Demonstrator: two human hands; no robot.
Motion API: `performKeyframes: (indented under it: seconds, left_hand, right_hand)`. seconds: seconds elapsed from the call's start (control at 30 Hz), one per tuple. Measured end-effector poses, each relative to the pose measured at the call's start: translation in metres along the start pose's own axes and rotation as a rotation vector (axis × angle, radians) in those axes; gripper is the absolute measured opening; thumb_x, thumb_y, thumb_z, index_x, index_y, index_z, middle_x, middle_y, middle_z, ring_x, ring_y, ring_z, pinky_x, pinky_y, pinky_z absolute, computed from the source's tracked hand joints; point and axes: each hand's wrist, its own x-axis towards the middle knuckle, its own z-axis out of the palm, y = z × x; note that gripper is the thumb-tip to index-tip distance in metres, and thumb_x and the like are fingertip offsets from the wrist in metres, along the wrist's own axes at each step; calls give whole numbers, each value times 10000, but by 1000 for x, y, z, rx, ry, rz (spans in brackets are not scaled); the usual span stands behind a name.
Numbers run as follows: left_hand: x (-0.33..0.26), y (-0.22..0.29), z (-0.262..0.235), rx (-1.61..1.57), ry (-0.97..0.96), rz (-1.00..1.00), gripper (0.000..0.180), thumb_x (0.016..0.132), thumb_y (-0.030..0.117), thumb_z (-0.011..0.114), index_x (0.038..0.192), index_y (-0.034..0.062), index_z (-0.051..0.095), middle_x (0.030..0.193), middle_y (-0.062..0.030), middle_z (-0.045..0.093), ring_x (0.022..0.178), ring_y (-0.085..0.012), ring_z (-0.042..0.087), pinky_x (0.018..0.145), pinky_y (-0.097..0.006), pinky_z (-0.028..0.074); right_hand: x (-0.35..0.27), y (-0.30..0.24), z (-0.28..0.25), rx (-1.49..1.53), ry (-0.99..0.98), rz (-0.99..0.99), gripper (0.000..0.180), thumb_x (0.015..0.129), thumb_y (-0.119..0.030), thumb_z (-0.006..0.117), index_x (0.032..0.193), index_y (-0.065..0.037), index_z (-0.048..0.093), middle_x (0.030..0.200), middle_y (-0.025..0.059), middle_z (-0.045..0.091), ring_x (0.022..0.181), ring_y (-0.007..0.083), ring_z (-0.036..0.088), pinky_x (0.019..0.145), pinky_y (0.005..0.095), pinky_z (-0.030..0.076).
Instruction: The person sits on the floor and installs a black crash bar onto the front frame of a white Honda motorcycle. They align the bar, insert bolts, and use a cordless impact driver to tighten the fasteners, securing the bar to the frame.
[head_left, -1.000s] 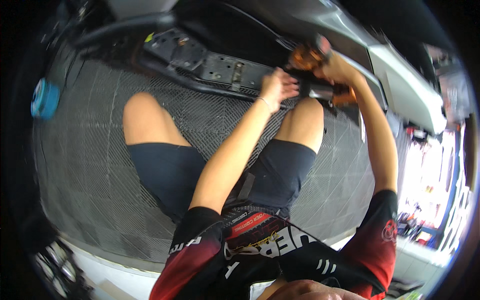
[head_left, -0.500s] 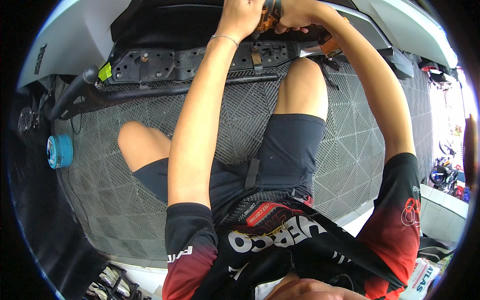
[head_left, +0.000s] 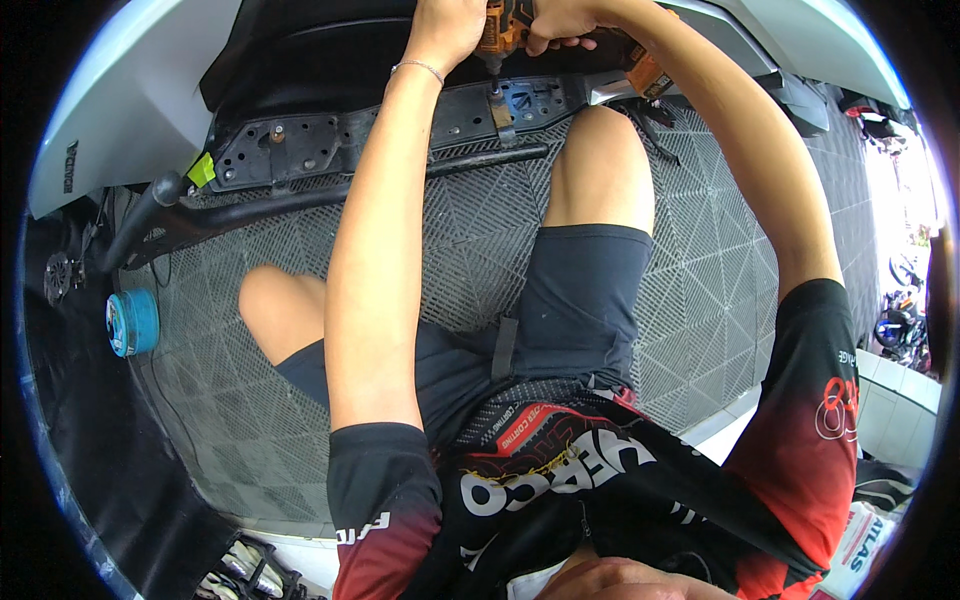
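Head view, clock face centred on the frame. Orange power driver (head_left: 497,34) at 12 o'clock, against the upper edge, its slim bit (head_left: 495,84) aimed toward 6. Bit tip at the upper end of a worn metal strap (head_left: 503,121), which crosses a black perforated plate (head_left: 458,124) running from 10 to 1 o'clock. Seating of the tip on a fastener: too small to confirm.

Right hand (head_left: 566,20) on the driver's 3 o'clock side; fingers curled, wrapped about the tool as far as the crop shows. Left hand (head_left: 448,26) on its 9 o'clock side, close against the body; fingers hidden, so cannot tell whether they pinch or merely brace.

Step in hand (judgement): driving or loosening a fastener at the strap; direction undetermined. Next move would call for the bit kept square to the plate, with steady pressure along its axis, lest it slip.

Versus 1.0 s ago: driver then lay toward 1 o'clock, away from the strap, left hand off it with fingers spread. Now both hands are at the tool. Versus 0.5 s ago: nearly the same pose; whole view slightly shifted.
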Motion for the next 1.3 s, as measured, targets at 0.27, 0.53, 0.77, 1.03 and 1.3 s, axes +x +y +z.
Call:
performKeyframes:
  seconds: [0.27, 0.53, 0.77, 1.03, 1.3]
  left_hand:
    - [2, -1, 1, -9, -15, -17, 517, 1013, 555, 429, 1104, 95, 645, 945, -29, 669, 834, -124, 601, 785, -336, 478]
    - [1, -1, -2, -10, -19, -11, 539, 1009, 573, 414, 1112, 96, 644, 956, -31, 670, 847, -128, 601, 802, -344, 473]
    - [2, -1, 3, -29, -37, -8, 559, 1006, 589, 401, 1118, 97, 644, 964, -33, 671, 858, -131, 602, 816, -351, 469]
    - [-1, 0, 3, -38, -47, -7, 582, 1002, 606, 387, 1126, 99, 643, 975, -35, 672, 871, -135, 602, 833, -360, 464]
    - [-3, -5, 2, -45, -42, -18, 605, 999, 624, 372, 1134, 100, 643, 985, -37, 673, 884, -138, 603, 849, -368, 459]
  right_hand:
    - [-2, 2, 1, 15, -6, -1, 281, 700, -109, 755, 912, 49, 662, 594, 75, 587, 462, 171, 580, 425, 317, 496]
    - [-8, 2, -2, 19, -4, -8, 285, 701, -116, 758, 912, 50, 663, 598, 78, 592, 466, 174, 585, 428, 319, 500]
    - [-14, 8, 0, 32, -1, 5, 289, 702, -122, 761, 912, 50, 664, 602, 80, 596, 469, 176, 589, 431, 320, 503]
    - [-23, 8, 5, 55, -6, 10, 293, 703, -129, 764, 912, 51, 665, 606, 83, 601, 472, 178, 594, 434, 321, 507]
    - [-25, 6, 10, 64, -33, 7, 298, 705, -136, 768, 912, 52, 665, 611, 86, 606, 476, 181, 599, 437, 323, 510]
